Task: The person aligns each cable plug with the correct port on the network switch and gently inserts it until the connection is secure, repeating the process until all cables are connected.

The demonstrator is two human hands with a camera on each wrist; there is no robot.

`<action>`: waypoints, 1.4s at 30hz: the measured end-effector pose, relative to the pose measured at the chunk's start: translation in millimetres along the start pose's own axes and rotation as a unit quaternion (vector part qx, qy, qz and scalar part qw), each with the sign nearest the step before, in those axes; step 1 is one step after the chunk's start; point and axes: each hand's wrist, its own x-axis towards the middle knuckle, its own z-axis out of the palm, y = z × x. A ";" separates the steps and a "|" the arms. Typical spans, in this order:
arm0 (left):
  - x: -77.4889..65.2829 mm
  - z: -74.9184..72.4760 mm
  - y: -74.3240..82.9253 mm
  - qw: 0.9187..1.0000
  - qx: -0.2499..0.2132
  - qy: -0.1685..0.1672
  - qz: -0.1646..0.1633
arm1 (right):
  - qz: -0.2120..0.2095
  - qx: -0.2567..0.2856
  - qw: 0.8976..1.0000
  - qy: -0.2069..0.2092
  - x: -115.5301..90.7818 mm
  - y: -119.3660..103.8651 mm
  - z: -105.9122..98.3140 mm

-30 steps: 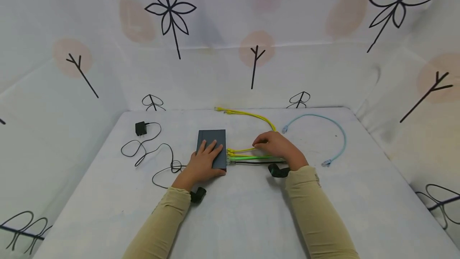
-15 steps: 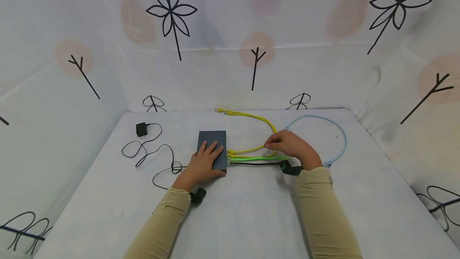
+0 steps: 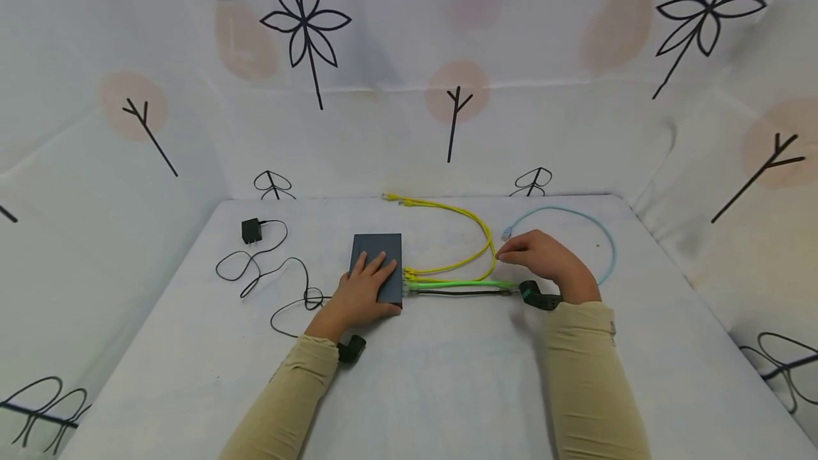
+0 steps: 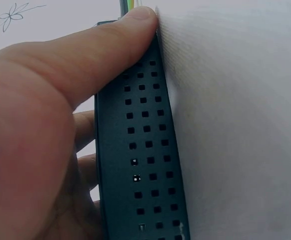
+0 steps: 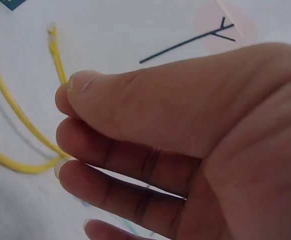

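My left hand (image 3: 359, 293) lies over a dark blue-grey network switch (image 3: 377, 242), fingers spread on its top. In the left wrist view the thumb presses along the perforated side (image 4: 144, 145) of the switch. Two yellow Ethernet cables (image 3: 471, 216) run from its right side and bend back toward the rear of the table. At that bend, my right hand (image 3: 544, 260) pinches yellow cable between thumb and fingertips. A green cable (image 3: 456, 284) and a black cable (image 3: 455, 293) also come out of the switch's right side, just below the yellow ones.
A light blue Ethernet cable (image 3: 603, 224) curves behind and beside the right hand, partly hidden by it. Left of the switch lies a black power adapter (image 3: 251, 231) with its looping thin cord (image 3: 307, 272). White patterned cloth walls enclose the white table (image 3: 441, 389).
My right hand has moved to the right along the yellow cable, from near the switch to the bend, uncovering more of the cables. The left hand stays on the switch.
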 end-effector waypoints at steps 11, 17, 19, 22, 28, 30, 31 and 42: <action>-0.3 1.9 -1.4 1.000 -0.002 0.008 0.006 | 0.030 -0.008 0.999 0.018 -14.3 20.2 -14.9; -0.2 3.2 -2.6 1.000 -0.001 0.012 0.008 | 0.044 -0.006 0.999 0.025 -22.8 30.5 -20.9; -0.7 3.0 -2.5 1.000 -0.001 0.011 0.008 | 0.049 -0.001 0.998 0.029 -26.3 33.8 -22.8; -1.5 2.5 -2.1 1.000 -0.004 0.013 0.009 | 0.066 0.009 0.997 0.031 -31.4 38.5 -25.8; -1.8 1.7 -1.6 1.000 -0.007 0.014 0.011 | 0.104 0.036 0.993 0.030 -40.6 51.9 -33.7; -1.9 1.4 -1.5 1.000 -0.008 0.014 0.011 | 0.123 0.042 0.991 0.032 -42.9 57.2 -35.9; -2.0 1.3 -1.4 1.000 -0.008 0.014 0.011 | 0.135 0.044 0.989 0.034 -44.1 59.4 -36.7; -2.7 0.9 -1.1 1.000 -0.009 0.015 0.014 | 0.219 0.044 0.973 0.051 -58.7 75.6 -43.2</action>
